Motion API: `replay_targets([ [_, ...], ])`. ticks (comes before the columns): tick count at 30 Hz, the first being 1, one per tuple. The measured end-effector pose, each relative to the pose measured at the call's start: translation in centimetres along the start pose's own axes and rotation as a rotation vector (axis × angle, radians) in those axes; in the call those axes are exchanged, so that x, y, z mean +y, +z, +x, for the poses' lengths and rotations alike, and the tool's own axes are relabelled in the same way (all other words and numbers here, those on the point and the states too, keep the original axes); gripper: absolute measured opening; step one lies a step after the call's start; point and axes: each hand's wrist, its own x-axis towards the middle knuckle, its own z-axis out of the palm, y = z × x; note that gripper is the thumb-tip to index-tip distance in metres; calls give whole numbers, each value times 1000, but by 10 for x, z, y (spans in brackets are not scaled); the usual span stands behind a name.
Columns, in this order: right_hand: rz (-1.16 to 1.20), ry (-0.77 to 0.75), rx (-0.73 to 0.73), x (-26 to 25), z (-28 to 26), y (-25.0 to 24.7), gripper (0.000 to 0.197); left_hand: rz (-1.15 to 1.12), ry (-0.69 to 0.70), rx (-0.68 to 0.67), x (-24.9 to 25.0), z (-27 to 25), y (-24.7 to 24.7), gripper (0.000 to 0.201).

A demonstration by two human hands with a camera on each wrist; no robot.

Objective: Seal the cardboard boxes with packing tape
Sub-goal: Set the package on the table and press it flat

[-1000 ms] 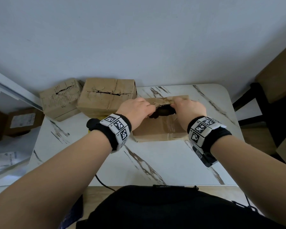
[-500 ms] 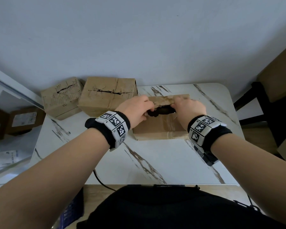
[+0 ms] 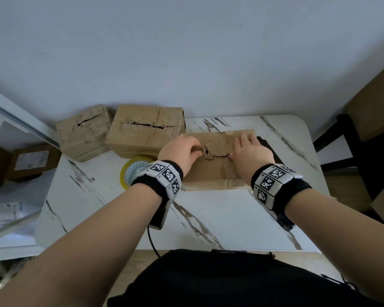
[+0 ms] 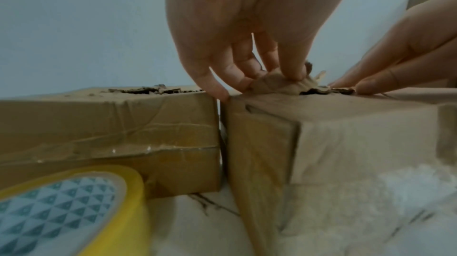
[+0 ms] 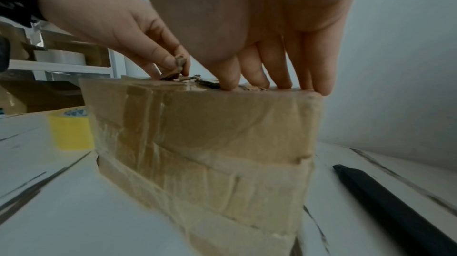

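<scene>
A worn cardboard box (image 3: pixel 211 173) (image 4: pixel 346 139) (image 5: pixel 210 143) stands on the marble table (image 3: pixel 208 218) in front of me, its top seam torn. My left hand (image 3: pixel 184 149) (image 4: pixel 249 76) (image 5: pixel 170 63) pinches a crumpled scrap of torn flap at the seam's left end. My right hand (image 3: pixel 246 149) (image 5: pixel 272 82) (image 4: pixel 371 82) lies with straight fingers flat on the top, pressing the right flap down. A yellow roll of packing tape (image 3: pixel 133 171) (image 4: pixel 66 207) (image 5: pixel 70 129) lies on the table left of the box.
Two more torn-topped boxes (image 3: pixel 144 131) (image 3: pixel 82 131) stand at the back left, the nearer one (image 4: pixel 108 135) touching my box. A black flat object (image 3: pixel 268 149) (image 5: pixel 395 203) lies right of the box. A chair (image 3: pixel 368 120) stands to the right, shelves (image 3: pixel 13 173) to the left.
The gaping hole in the top has narrowed to a thin crack as the flaps went down. My right hand flattened onto the top. The tape roll has come into sight beside my left wrist.
</scene>
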Motion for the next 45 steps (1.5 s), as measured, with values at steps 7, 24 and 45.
replay_targets([
  [7, -6, 11, -27, -3, -2, -2, 58, 91, -134, 31, 14, 12, 8, 17],
  [24, -13, 9, 5, -6, -7, -2, 57, 127, 139, 40, 0, -19, 34, 56],
  [45, 84, -224, 129, -5, -24, 36, 98, 460, 241, -201, -1, -28, 41, 96],
])
